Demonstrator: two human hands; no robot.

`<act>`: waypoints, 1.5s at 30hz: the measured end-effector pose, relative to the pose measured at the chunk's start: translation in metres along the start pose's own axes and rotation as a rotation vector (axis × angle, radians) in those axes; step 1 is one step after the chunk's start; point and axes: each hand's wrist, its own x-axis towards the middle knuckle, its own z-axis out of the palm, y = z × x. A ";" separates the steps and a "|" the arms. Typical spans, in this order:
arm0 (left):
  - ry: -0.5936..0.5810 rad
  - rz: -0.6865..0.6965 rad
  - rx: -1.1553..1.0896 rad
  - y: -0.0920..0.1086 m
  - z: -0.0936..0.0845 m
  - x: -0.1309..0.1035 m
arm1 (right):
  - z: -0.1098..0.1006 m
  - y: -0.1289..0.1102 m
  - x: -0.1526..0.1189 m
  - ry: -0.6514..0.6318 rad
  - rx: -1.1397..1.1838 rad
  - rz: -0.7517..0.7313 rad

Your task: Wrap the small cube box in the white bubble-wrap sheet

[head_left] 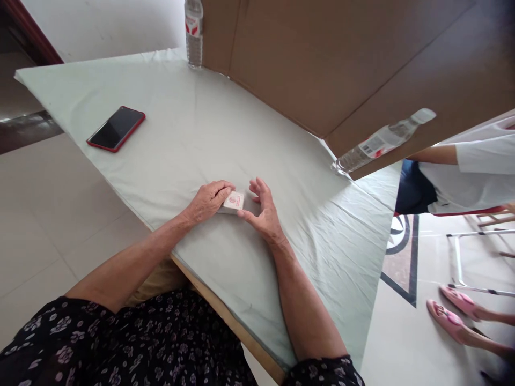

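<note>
Left hand [206, 201]: is holding the left end of a small, white, rectangular block with red print [235, 200], fingers and thumb pressed over it, apparently steadying it.
Right hand [266, 214]: is curving open around the opposite end, fingers spread from thumb, seemingly guarding that side.
Grey, flat, rectangular piece [252, 204]: is lying directly under the block, between the hands; material unclear.
Pale green cloth table cover [217, 134]: is supporting everything beneath the grip.
Black-screened phone in red case [117, 128]: is lying beyond the left hand, probably set aside.
Brown cardboard panel [281, 64]: is standing beyond both hands, likely as a screen.
Two clear plastic bottles with red-and-white labels [194, 43] [374, 146]: are standing against it, perhaps bracing it.
</note>
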 end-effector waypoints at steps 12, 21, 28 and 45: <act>0.096 -0.036 -0.215 -0.001 0.000 -0.003 | 0.005 0.002 -0.001 0.048 0.002 -0.021; -0.003 -0.001 -0.095 -0.003 -0.005 -0.008 | -0.004 0.007 -0.002 -0.013 -0.006 0.046; -0.078 0.115 0.053 -0.008 0.000 -0.010 | -0.001 0.012 -0.002 -0.019 -0.024 0.030; -0.093 0.135 0.129 -0.008 0.000 -0.011 | -0.001 -0.002 -0.006 0.069 0.003 -0.023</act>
